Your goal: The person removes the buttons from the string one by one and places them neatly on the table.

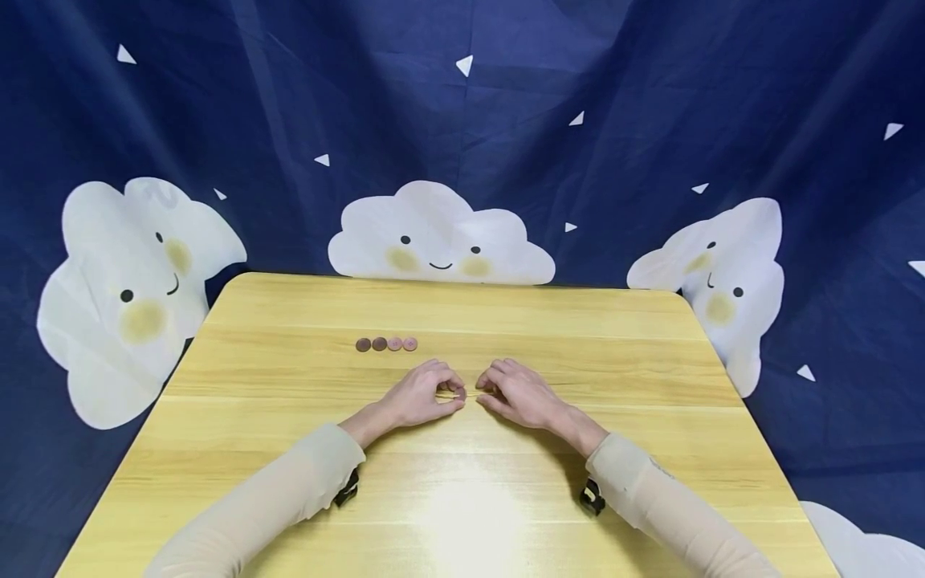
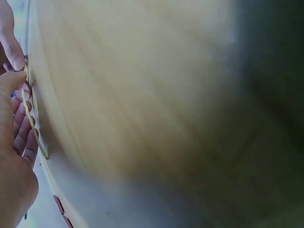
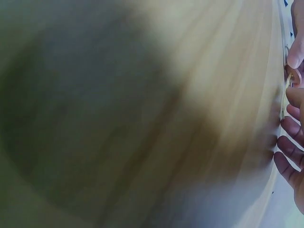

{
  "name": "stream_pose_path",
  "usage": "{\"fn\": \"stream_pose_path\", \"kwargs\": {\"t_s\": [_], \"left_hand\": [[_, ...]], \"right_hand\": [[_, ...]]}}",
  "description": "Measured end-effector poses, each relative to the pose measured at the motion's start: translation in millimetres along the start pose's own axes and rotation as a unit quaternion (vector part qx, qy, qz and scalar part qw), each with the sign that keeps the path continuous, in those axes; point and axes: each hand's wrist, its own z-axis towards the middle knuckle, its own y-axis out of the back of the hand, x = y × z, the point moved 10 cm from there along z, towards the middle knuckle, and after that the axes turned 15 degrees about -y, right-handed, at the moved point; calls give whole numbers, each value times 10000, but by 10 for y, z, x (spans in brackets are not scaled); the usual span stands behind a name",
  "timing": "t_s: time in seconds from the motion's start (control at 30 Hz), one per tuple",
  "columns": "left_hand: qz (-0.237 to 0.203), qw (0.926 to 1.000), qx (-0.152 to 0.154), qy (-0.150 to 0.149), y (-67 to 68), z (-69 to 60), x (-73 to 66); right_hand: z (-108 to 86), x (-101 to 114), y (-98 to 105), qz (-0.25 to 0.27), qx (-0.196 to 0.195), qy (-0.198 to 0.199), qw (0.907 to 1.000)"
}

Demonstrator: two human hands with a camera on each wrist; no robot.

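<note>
Near the middle of the table my left hand (image 1: pixel 422 397) pinches a brownish-pink round button (image 1: pixel 460 394) between thumb and fingers. A thin yellow cord (image 2: pixel 30 118) runs at the button, with a loose length hanging by the left fingers in the left wrist view. Just to the right, my right hand (image 1: pixel 522 396) pinches the cord between thumb and index finger, close to the button. In the right wrist view the button (image 3: pixel 297 76) shows its edge between the two hands. Whether the cord passes through a hole is too small to tell.
Beyond the left hand, two dark brown buttons (image 1: pixel 372 344) and two pink buttons (image 1: pixel 402 343) lie in one row on the wooden table (image 1: pixel 289 482). A dark blue curtain (image 1: pixel 462 120) with printed clouds hangs behind the table's far edge.
</note>
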Motion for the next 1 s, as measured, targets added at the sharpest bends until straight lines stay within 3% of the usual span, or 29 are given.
{"fn": "stream_pose_path", "kwargs": {"t_s": [0.37,1.0], "left_hand": [[4,10000,-62,-23,24,12,-17],[40,9999,-97,-27,21,-3,-13]], "right_hand": [[71,150,-37,-67,29,268,9996],[78,147,-73,-67,-42,261,9996]]}}
